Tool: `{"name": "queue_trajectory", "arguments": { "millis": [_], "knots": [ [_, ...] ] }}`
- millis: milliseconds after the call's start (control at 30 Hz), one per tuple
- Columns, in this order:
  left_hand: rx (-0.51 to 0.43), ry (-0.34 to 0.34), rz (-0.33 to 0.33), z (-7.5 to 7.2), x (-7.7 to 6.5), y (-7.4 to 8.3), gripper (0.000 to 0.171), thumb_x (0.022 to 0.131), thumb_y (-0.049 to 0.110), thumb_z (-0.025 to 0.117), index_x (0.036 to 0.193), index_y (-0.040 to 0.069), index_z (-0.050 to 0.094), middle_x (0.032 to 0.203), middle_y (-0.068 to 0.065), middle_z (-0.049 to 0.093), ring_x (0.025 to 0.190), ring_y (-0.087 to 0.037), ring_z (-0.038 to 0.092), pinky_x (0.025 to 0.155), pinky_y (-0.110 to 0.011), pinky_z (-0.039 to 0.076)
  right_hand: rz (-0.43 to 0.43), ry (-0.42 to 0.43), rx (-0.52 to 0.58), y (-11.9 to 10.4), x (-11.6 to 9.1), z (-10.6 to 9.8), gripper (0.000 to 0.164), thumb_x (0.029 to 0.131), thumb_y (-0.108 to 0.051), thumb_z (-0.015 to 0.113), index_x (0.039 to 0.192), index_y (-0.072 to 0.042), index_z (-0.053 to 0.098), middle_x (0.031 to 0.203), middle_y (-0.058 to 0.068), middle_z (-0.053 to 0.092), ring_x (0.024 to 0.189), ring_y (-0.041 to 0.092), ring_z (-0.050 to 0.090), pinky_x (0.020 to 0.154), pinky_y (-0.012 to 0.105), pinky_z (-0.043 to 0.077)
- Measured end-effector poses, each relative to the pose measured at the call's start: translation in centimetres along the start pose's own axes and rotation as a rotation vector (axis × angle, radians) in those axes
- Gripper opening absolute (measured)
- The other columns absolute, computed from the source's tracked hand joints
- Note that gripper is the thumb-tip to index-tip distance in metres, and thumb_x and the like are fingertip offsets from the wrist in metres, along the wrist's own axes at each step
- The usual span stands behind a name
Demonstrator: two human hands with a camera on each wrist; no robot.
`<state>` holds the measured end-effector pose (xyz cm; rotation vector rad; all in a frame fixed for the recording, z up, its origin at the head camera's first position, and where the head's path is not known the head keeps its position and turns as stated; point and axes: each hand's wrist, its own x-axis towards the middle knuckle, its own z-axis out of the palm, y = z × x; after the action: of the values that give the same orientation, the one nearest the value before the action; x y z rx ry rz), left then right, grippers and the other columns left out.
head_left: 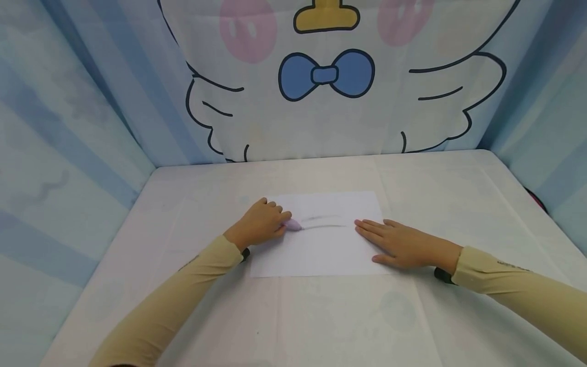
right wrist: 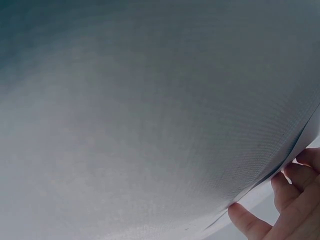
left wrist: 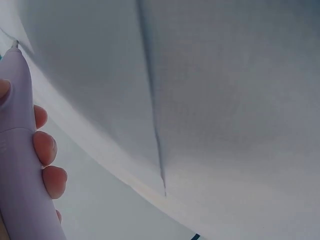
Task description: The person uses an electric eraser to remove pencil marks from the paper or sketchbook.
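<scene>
My left hand (head_left: 262, 223) grips a lavender pen-shaped device (head_left: 292, 225), with fingers curled round its thick barrel. In the left wrist view the device (left wrist: 20, 135) has a narrow, pale tip, and a fingertip (left wrist: 4, 88) lies on a recess in its side. Its tip meets the left end of a thin grey line (head_left: 325, 226) on a white sheet of paper (head_left: 312, 260). A fainter, smudged grey line (head_left: 323, 217) runs above it. My right hand (head_left: 403, 243) lies flat on the sheet's right side, fingers straight. The right wrist view shows these fingers (right wrist: 247, 222) at the paper's edge.
A pale cloth with creases covers the table (head_left: 339, 321). Behind it hangs a printed curtain (head_left: 321, 122) with a blue bow tie, and striped blue curtains (head_left: 59, 153) close in both sides. Dark bands (head_left: 444, 276) sit at the wrists.
</scene>
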<state>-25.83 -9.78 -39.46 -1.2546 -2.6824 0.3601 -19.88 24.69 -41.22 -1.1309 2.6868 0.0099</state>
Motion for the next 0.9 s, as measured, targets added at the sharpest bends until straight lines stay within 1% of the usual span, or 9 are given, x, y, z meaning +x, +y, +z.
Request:
{"name": "queue_trajectory", "arguments": {
  "millis": [67,367,500,633,767,900],
  "knots": [
    [0.000,-0.002,0.003,0.05,0.02,0.02,0.015,0.090,0.028,0.056,0.098,0.016,0.060,0.079,-0.001,0.064,0.073,-0.018,0.059,0.072,-0.034,0.043,-0.002,-0.001,-0.001,0.01,-0.01,-0.01,0.071,0.096,-0.045,0.046,0.150,-0.007,0.019,0.158,0.008,0.016,0.144,0.028,0.022,0.110,0.054,0.025],
    [0.023,0.064,0.006,0.25,-0.13,0.37,0.013,0.088,0.027,0.059,0.093,0.015,0.059,0.074,-0.001,0.061,0.068,-0.017,0.057,0.067,-0.032,0.040,-0.007,0.001,-0.001,-0.09,-0.06,-0.21,0.070,0.096,-0.044,0.046,0.150,-0.007,0.020,0.158,0.008,0.017,0.144,0.029,0.022,0.110,0.055,0.025],
    [0.035,0.067,-0.019,0.16,-0.24,0.44,0.013,0.088,0.027,0.059,0.092,0.015,0.059,0.074,-0.001,0.062,0.068,-0.017,0.057,0.066,-0.032,0.040,-0.008,0.002,-0.008,-0.10,-0.06,-0.24,0.070,0.096,-0.045,0.045,0.149,-0.007,0.020,0.158,0.009,0.017,0.144,0.029,0.022,0.110,0.054,0.026],
    [0.039,0.073,-0.010,0.00,-0.24,0.53,0.013,0.088,0.027,0.060,0.091,0.014,0.059,0.073,-0.002,0.062,0.068,-0.018,0.058,0.066,-0.032,0.041,-0.004,0.002,-0.009,-0.06,-0.05,-0.20,0.071,0.096,-0.044,0.047,0.149,-0.007,0.020,0.158,0.008,0.017,0.144,0.028,0.023,0.110,0.054,0.026],
    [0.037,0.055,-0.029,-0.12,-0.12,0.62,0.014,0.089,0.027,0.059,0.093,0.014,0.060,0.075,-0.002,0.063,0.069,-0.018,0.059,0.067,-0.032,0.042,-0.006,0.010,-0.009,0.05,-0.06,-0.04,0.071,0.095,-0.044,0.047,0.149,-0.007,0.020,0.158,0.008,0.018,0.144,0.028,0.023,0.110,0.054,0.026],
    [0.045,0.046,-0.022,-0.10,0.00,0.64,0.014,0.089,0.028,0.058,0.093,0.015,0.059,0.075,-0.002,0.063,0.069,-0.018,0.058,0.068,-0.032,0.042,-0.026,0.034,-0.013,0.10,-0.06,0.10,0.070,0.096,-0.046,0.046,0.149,-0.006,0.022,0.157,0.009,0.020,0.143,0.029,0.026,0.108,0.054,0.028]
  ]
}}
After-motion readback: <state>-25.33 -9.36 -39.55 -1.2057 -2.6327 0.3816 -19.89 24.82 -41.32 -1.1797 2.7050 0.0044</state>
